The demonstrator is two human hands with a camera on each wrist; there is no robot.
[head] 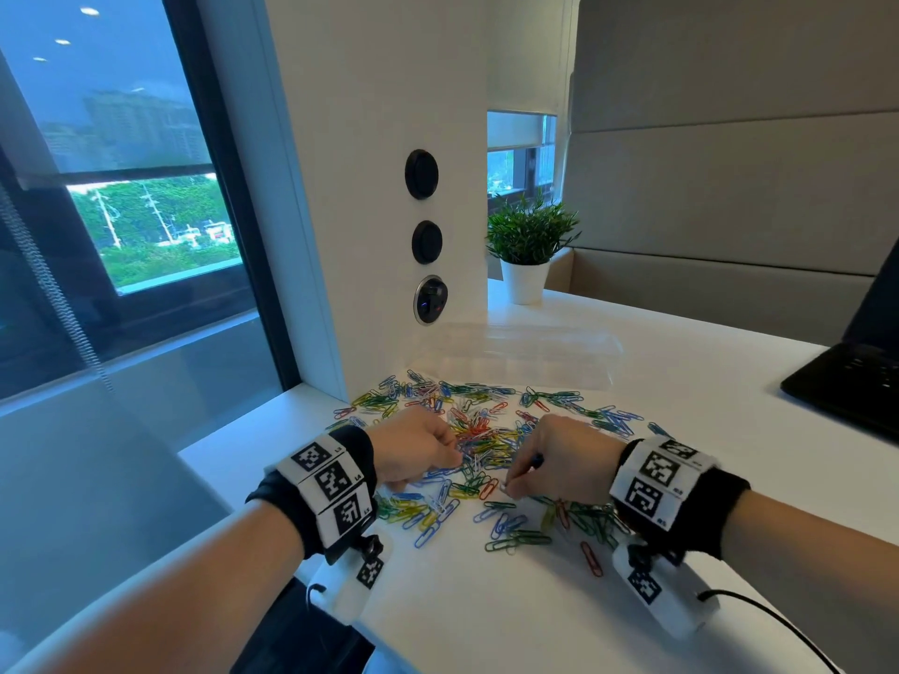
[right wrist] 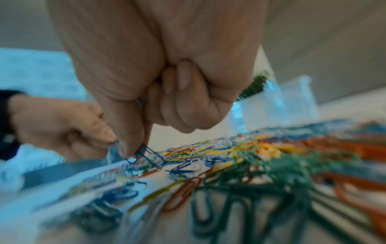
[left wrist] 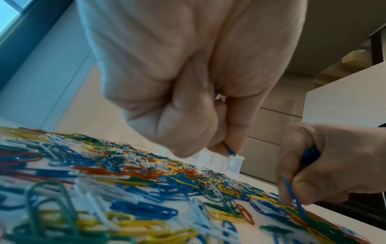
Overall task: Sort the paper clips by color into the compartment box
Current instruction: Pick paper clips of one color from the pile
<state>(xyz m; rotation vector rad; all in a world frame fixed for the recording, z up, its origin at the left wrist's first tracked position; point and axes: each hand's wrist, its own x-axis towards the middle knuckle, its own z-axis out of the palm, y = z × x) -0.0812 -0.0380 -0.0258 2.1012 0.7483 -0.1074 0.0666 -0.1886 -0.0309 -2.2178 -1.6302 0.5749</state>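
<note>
I see the white surface first, with a laptop at its right edge and a potted plant at the back. The clear compartment box lies past the pile, lid open, well apart from my hands. Paper clips in blue, green, yellow, red and white spread loose across the middle. My left hand is curled, blue clips tucked in its fingers. My right hand is curled too, thumb and forefinger pinching a blue clip just above the heap, more blue showing in its palm
</note>
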